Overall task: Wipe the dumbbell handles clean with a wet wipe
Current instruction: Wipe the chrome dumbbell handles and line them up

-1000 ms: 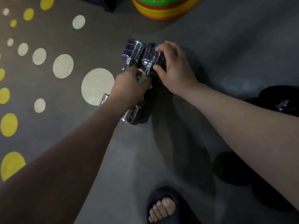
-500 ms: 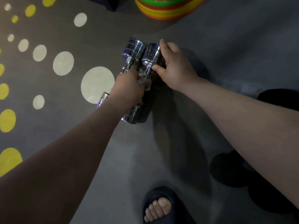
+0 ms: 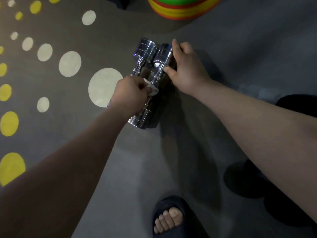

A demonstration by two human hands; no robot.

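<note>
Two chrome weights lying side by side on the grey floor just above the centre of the frame, upper heads touching: left dumbbell and right dumbbell. At mid-frame, the left hand, fingers curled together and pinching a crumpled white wet wipe, pressed against the knurled handle of the right dumbbell about midway along. On the upper head of that same dumbbell, the right hand, fingers bent over its far side, thumb laid against the neck just below the head. Lower head of the left dumbbell mostly hidden under the left wrist. Bare toes in a dark slipper at bottom centre; stacked coloured discs at the top edge; pale and yellow dots across the left of the floor.
</note>
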